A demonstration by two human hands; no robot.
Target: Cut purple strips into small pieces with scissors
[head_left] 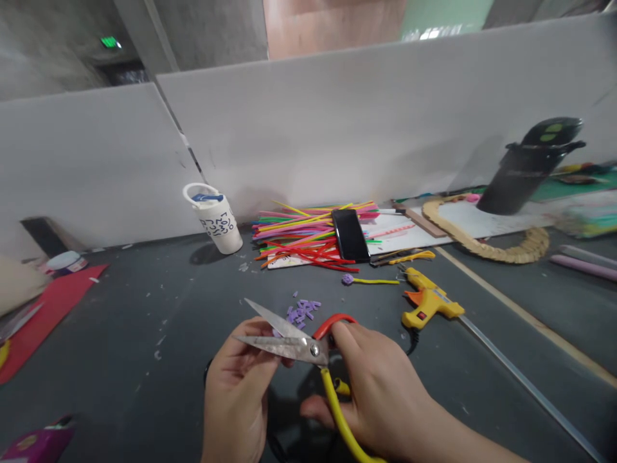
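My right hand (pixel 380 399) grips a pair of scissors (pixel 289 344) by its red and yellow handles. The steel blades are parted and point left. My left hand (pixel 236 392) is pinched just under the blades, and a small purple piece (pixel 276 333) shows between its fingertips, mostly hidden by the lower blade. Just beyond the blades, several small purple cut bits (pixel 301 312) lie scattered on the dark grey table (pixel 144 321).
A yellow glue gun (pixel 429 302) lies to the right, with a purple bud on a yellow stem (pixel 348 280) near it. Behind are a bundle of coloured sticks (pixel 299 238), a black phone (pixel 350 235), a white cup (pixel 216 218) and a black container (pixel 527 170). A red sheet (pixel 43 315) lies at the left.
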